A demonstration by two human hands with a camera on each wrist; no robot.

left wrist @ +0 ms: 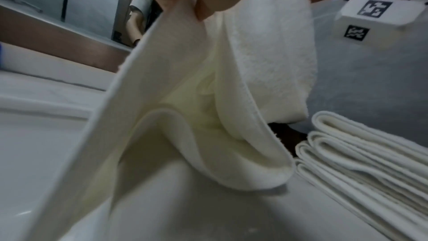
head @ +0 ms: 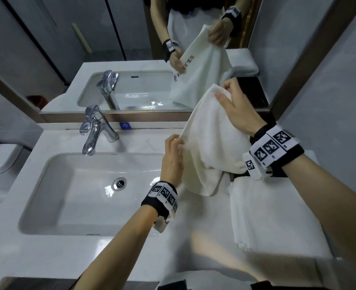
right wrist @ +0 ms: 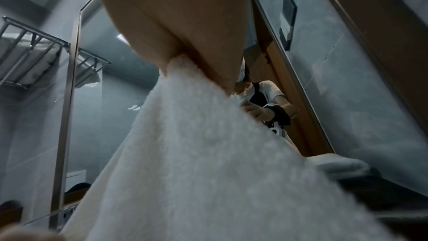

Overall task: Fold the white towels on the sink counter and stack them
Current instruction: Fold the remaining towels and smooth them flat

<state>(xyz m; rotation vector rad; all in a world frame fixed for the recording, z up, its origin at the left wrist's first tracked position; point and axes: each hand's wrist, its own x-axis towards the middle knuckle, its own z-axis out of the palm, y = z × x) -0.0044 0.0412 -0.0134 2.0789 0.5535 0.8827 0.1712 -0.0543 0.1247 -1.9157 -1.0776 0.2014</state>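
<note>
A white towel (head: 210, 143) hangs above the counter between both hands, its lower end drooping onto the countertop (head: 194, 237). My left hand (head: 174, 152) pinches its near edge beside the sink. My right hand (head: 233, 101) grips the upper corner higher up, near the mirror. In the left wrist view the towel (left wrist: 185, 107) falls in loose folds from my fingers (left wrist: 203, 6). From the right wrist the towel (right wrist: 197, 162) fills the lower frame under my hand (right wrist: 176, 30). A stack of folded white towels (head: 273, 214) lies on the counter at the right, also in the left wrist view (left wrist: 370, 157).
The basin (head: 78, 191) with a chrome faucet (head: 95, 130) lies left of the hands. A mirror (head: 131, 49) runs along the back and a grey wall (head: 329, 101) closes the right side. A dark object (head: 256, 91) stands behind the held towel. A towel rack (right wrist: 34, 58) hangs high.
</note>
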